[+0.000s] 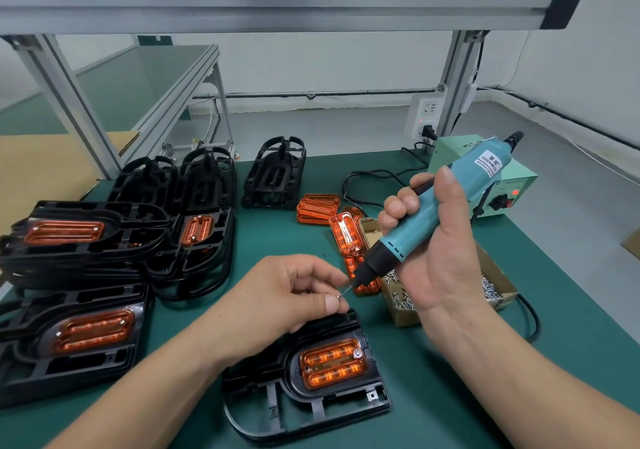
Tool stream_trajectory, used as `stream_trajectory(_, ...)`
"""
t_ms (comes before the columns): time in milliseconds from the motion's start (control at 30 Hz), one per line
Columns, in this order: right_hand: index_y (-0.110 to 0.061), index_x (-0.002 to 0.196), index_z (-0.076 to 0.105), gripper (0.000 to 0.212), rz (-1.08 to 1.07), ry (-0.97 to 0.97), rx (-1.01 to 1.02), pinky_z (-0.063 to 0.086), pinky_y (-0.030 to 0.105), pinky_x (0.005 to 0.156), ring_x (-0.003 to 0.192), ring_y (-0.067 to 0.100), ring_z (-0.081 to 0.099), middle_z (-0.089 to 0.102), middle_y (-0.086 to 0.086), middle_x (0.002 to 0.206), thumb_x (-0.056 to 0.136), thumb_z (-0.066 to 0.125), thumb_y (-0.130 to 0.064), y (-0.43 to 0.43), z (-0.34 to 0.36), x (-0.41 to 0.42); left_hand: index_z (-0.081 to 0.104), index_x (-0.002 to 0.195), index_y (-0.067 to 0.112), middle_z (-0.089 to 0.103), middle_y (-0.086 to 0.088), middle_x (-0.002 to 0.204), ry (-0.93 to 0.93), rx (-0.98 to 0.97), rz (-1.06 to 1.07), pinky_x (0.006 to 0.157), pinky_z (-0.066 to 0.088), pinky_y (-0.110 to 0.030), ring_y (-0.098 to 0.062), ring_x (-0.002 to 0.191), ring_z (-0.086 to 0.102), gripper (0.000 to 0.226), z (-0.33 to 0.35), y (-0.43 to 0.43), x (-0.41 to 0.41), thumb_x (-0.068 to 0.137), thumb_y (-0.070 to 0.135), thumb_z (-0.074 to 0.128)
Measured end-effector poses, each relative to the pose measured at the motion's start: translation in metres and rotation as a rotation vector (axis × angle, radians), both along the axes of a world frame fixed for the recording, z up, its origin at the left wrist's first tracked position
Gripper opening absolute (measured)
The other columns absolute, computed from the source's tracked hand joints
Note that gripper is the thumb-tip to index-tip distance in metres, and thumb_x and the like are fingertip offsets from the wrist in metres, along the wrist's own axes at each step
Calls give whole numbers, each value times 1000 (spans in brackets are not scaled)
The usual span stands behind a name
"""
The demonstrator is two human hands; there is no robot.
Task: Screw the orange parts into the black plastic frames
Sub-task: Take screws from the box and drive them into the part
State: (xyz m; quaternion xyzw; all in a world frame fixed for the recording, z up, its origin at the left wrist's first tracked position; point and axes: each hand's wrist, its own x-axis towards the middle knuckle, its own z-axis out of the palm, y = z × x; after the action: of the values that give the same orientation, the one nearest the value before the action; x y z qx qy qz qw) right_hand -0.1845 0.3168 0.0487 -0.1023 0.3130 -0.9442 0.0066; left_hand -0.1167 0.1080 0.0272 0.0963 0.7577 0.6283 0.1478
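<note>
While the right grip (440, 251) clamps around the teal screwdriver (450, 203), the left grip (287, 293) pinches a small screw (339, 295) at the bit tip. Just below both grips, the orange part (332, 364) sits in the black frame (339, 402) on the tabletop (277, 234).

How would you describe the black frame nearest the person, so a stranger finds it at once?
On the green mat, look at the near edge, under the left hand. The black frame lies there alone, apart from the stacks at the left, with one orange part in it.
</note>
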Motion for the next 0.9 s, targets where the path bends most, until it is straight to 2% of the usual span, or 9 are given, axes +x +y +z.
stream_trajectory(233,-14,98,64,23,-6,0,12,53,28,64,69,15,58,53,0,76,103,68,-37,1,-1,0,75,112,37,82,-2,105,-1,-21,1,51,40,-12,1,65,61,25,2,1,2,88,34,80)
stream_trajectory(400,-14,97,64,21,-4,3,25,53,28,62,68,15,57,52,0,75,103,66,-34,0,0,0,77,110,34,82,-4,104,-4,1,16,49,38,-10,3,61,59,22,2,2,3,89,28,80)
stream_trajectory(600,-15,98,64,24,-9,36,41,53,29,64,69,15,58,53,1,75,105,65,-38,-2,0,2,79,105,29,81,-7,101,-17,40,75,48,38,-11,0,64,62,22,3,2,1,84,23,83)
stream_trajectory(900,-15,96,66,26,-25,6,2,53,29,65,69,15,58,53,0,76,103,68,-40,1,1,-1,78,106,33,81,-5,102,-13,8,61,48,38,-11,2,62,60,22,3,2,2,85,28,83)
